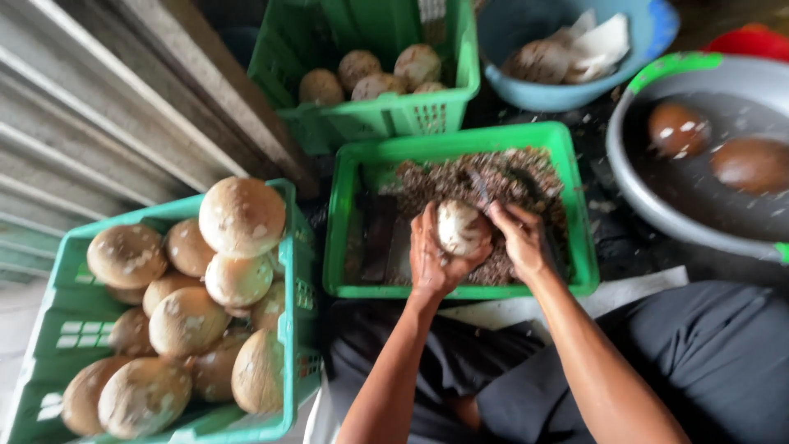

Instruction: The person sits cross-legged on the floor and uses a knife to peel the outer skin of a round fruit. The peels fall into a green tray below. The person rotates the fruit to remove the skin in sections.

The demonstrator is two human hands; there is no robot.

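Now, left hand (431, 261): fingers curled around a pale coconut (460, 228); right hand (519, 241): gripping a blade, over the green tray (358, 168)
Left crate (289, 329): green, heaped coconuts

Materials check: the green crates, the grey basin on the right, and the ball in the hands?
Green crates: likely moulded plastic, uniform colour, slotted lattice walls, slight sheen.
Grey basin: probably plastic, smooth rolled rim with green trim; metal not excluded.
Ball, held by left hand and right hand: looks like a peeled coconut, pale matte surface with brown flecks; brown shavings below.
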